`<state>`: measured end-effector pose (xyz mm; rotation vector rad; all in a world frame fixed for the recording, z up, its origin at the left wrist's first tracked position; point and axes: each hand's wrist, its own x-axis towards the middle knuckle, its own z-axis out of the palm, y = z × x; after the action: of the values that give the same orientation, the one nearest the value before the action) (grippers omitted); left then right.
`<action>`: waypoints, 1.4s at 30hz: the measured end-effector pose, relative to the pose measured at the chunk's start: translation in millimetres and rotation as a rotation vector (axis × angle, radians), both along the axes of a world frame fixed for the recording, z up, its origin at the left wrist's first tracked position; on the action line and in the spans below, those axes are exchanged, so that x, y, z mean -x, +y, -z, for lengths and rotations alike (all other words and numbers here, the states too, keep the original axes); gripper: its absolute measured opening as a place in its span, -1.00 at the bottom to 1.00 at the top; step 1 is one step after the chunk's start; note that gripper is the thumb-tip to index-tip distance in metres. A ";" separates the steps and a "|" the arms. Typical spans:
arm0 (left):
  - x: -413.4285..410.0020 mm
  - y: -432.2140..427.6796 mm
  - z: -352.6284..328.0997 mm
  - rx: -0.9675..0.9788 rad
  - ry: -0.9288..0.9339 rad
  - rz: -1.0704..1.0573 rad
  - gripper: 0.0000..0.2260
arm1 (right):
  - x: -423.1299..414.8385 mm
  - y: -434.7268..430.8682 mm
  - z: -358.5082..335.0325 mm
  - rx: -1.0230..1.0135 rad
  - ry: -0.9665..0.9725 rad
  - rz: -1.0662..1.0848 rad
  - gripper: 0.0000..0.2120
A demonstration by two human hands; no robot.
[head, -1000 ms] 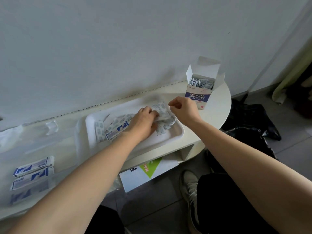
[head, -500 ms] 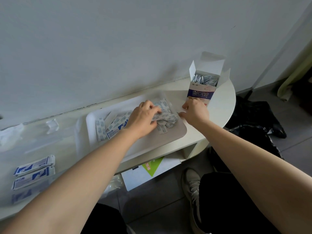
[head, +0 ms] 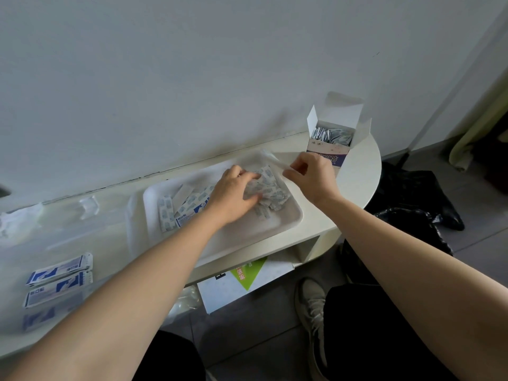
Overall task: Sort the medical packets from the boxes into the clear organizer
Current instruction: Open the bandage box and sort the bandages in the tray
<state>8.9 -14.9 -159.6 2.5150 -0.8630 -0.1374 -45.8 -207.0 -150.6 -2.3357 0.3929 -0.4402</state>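
- A person's left hand [head: 233, 193] reaches into a white tray [head: 154, 199] near the centre of the surface [head: 357, 171]. Fingers and thumb curl around a clump of small packets [head: 272, 191] heaped at the tray's 1 o'clock corner.
- The right hand [head: 310, 174], at 3 o'clock of that heap, pinches a strip of clear film [head: 270, 158] between thumb and forefinger. The film trails up towards 11 o'clock, above the tray's far rim.
- More packets [head: 167, 215], some printed in blue, lie loose at the tray's 9 o'clock side, partly under the left wrist.
- An open box [head: 324, 146] stands upright at 1 o'clock of the right hand, just behind its knuckles, flaps raised and silvery sachets [head: 334, 134] packed inside.
- The clear organizer [head: 68, 235] sits at 9 o'clock of the tray, its outline faint. Blue-and-white packets [head: 59, 270] lie stacked at its near end, towards 8 o'clock of the frame; which compartment cannot be told.
- Below the surface, at 6 o'clock, are a white carton [head: 247, 287] with a green patch and a pale shoe [head: 313, 303] on the floor.
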 end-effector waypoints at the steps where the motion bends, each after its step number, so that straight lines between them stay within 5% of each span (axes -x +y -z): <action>1: 0.5 -2.0 -5.0 0.129 0.110 -0.082 -0.68 | -0.7 4.5 -3.2 0.039 -0.055 -0.060 -0.89; 5: -0.9 -3.1 -26.5 0.717 0.783 -0.443 -0.58 | 0.6 20.0 -0.2 0.136 -0.169 -0.280 -0.90; 11: 4.2 10.6 -28.0 0.615 0.905 -0.340 -0.86 | 1.5 19.9 3.9 0.090 -0.189 -0.307 -0.82; 16: 5.2 14.6 -31.1 0.581 0.868 -0.309 -0.74 | 3.0 22.3 3.8 0.079 -0.197 -0.287 -0.72; 27: -2.5 32.9 -24.1 0.553 0.713 -0.464 -0.85 | -1.5 32.7 1.1 0.207 -0.285 -0.162 -0.83; 34: 2.1 30.6 -26.9 0.489 0.337 -0.417 -0.68 | 2.1 45.2 8.3 0.305 0.143 -0.355 -0.93; 37: 6.1 26.5 -23.6 0.492 0.232 -0.373 -0.75 | 2.2 47.9 -1.1 0.139 0.174 -0.286 -0.81; 40: 11.1 19.4 -19.8 0.484 0.168 -0.344 -0.84 | 0.2 48.7 -15.3 -0.351 0.243 -0.246 -0.70; 42: 15.1 14.7 -18.7 0.474 0.168 -0.306 -0.84 | -0.4 49.4 -19.1 -0.504 0.355 -0.290 -0.71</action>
<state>-6.2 -0.3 -141.0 2.1173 -0.3795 -0.0358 -45.3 -157.5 -131.4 -1.9240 0.2811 0.2011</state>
